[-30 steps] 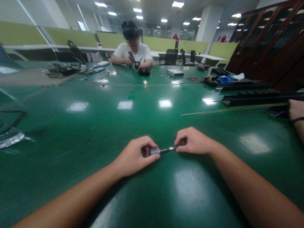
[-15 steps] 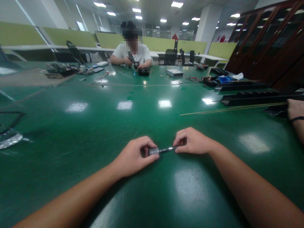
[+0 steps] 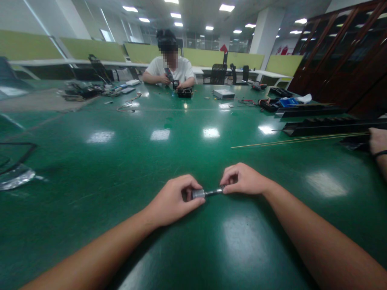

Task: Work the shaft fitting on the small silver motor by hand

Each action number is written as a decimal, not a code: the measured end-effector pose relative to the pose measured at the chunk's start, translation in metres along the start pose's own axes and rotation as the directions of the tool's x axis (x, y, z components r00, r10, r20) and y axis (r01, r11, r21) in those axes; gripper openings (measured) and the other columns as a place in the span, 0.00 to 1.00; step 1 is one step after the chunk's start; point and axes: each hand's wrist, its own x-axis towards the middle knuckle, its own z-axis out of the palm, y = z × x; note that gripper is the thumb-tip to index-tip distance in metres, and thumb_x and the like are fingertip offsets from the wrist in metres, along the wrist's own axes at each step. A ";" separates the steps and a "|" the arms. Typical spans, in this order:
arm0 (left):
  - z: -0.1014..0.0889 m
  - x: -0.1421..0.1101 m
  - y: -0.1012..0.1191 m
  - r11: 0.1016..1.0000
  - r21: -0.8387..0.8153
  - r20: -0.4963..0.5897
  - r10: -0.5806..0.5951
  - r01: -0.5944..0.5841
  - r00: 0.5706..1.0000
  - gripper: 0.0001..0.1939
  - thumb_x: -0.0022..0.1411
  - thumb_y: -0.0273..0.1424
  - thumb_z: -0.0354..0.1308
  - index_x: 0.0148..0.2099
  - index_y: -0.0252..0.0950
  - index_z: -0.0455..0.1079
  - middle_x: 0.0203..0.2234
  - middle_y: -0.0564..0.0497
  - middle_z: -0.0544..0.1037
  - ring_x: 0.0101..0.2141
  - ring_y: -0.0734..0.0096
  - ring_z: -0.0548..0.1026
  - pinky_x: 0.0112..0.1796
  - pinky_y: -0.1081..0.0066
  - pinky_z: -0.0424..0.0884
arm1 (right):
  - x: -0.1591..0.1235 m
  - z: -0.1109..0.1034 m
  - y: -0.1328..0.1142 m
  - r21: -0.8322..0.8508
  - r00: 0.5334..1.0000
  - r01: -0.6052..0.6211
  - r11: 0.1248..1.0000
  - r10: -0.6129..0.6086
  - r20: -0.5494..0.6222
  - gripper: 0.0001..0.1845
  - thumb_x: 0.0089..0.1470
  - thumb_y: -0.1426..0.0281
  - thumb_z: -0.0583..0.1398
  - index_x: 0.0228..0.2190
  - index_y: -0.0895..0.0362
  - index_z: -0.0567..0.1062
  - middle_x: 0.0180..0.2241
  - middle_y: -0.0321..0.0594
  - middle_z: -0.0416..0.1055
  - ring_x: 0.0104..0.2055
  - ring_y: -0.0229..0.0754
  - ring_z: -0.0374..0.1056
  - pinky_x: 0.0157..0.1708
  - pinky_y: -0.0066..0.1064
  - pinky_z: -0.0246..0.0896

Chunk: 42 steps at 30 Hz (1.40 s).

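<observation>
A small silver metal cylinder [image 3: 198,193], which looks like a small motor, lies level just above or on the green tabletop. From its right end runs a thin metal shaft [image 3: 214,192]. My left hand [image 3: 177,198] pinches the cylinder between thumb and fingers, covering its left end. The thumb and index finger of my right hand [image 3: 243,179] close on the far end of the shaft, where a small dark piece partly shows; its kind cannot be made out.
Two thin brass-coloured rods [image 3: 266,142] lie at the right, before long black channels [image 3: 320,125]. Another person's hand [image 3: 377,141] rests at the right edge. Across the green table [image 3: 127,161] a person [image 3: 169,66] in white handles a dark tool. Clear plastic [image 3: 18,179] lies left.
The view has shifted slightly, so most things sit a little lower and further right. My right hand now shows slightly nearer to my left; both grips stay the same.
</observation>
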 end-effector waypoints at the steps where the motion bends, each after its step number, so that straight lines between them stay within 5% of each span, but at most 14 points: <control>1: 0.000 0.000 0.000 1.000 -0.002 0.000 0.004 -0.004 1.000 0.09 0.59 0.34 0.63 0.39 0.34 0.73 0.30 0.51 0.75 0.28 0.72 0.73 0.30 0.74 0.68 | 0.003 -0.001 0.003 0.060 1.000 -0.001 0.998 0.000 0.014 0.13 0.42 0.65 0.71 0.30 0.60 0.82 0.28 0.38 0.74 0.28 0.35 0.66 0.29 0.27 0.61; 5: -0.001 -0.002 0.000 1.000 -0.006 -0.006 0.012 -0.012 1.000 0.08 0.59 0.34 0.63 0.39 0.35 0.73 0.30 0.52 0.75 0.27 0.73 0.72 0.29 0.74 0.68 | 0.012 -0.010 0.010 0.235 0.996 -0.032 0.971 0.012 0.088 0.16 0.37 0.64 0.73 0.28 0.61 0.81 0.27 0.36 0.73 0.28 0.35 0.65 0.30 0.27 0.62; 9: -0.002 -0.002 0.000 1.000 -0.016 -0.006 0.012 -0.012 1.000 0.08 0.59 0.33 0.63 0.39 0.35 0.72 0.30 0.52 0.74 0.27 0.73 0.73 0.30 0.74 0.68 | 0.012 -0.012 0.009 0.241 0.994 -0.037 0.970 0.010 0.111 0.16 0.38 0.63 0.72 0.28 0.61 0.80 0.28 0.37 0.73 0.28 0.35 0.65 0.29 0.27 0.61; 24: 0.000 0.001 -0.003 1.000 -0.011 0.002 0.010 -0.010 1.000 0.08 0.59 0.33 0.63 0.39 0.35 0.72 0.31 0.51 0.75 0.28 0.72 0.73 0.30 0.74 0.68 | 0.000 0.003 -0.007 -0.077 0.999 0.008 0.997 -0.004 0.049 0.08 0.45 0.68 0.69 0.29 0.59 0.81 0.28 0.37 0.74 0.28 0.36 0.67 0.28 0.26 0.61; 32: -0.001 -0.001 -0.005 0.997 0.020 -0.058 0.082 -0.081 0.995 0.08 0.58 0.31 0.64 0.39 0.35 0.72 0.33 0.50 0.74 0.33 0.69 0.73 0.35 0.71 0.69 | 0.014 0.050 -0.028 -0.248 0.968 0.175 0.953 -0.212 -0.132 0.03 0.49 0.73 0.65 0.29 0.58 0.81 0.28 0.38 0.75 0.30 0.36 0.69 0.32 0.27 0.60; 42: 0.002 -0.001 -0.003 1.000 0.009 -0.050 0.003 -0.003 0.999 0.09 0.59 0.33 0.62 0.42 0.34 0.73 0.30 0.52 0.75 0.29 0.72 0.73 0.31 0.73 0.68 | 0.011 0.047 -0.025 -0.345 0.941 0.266 0.900 -0.321 -0.110 0.04 0.52 0.71 0.64 0.32 0.58 0.80 0.31 0.40 0.76 0.34 0.39 0.70 0.37 0.29 0.61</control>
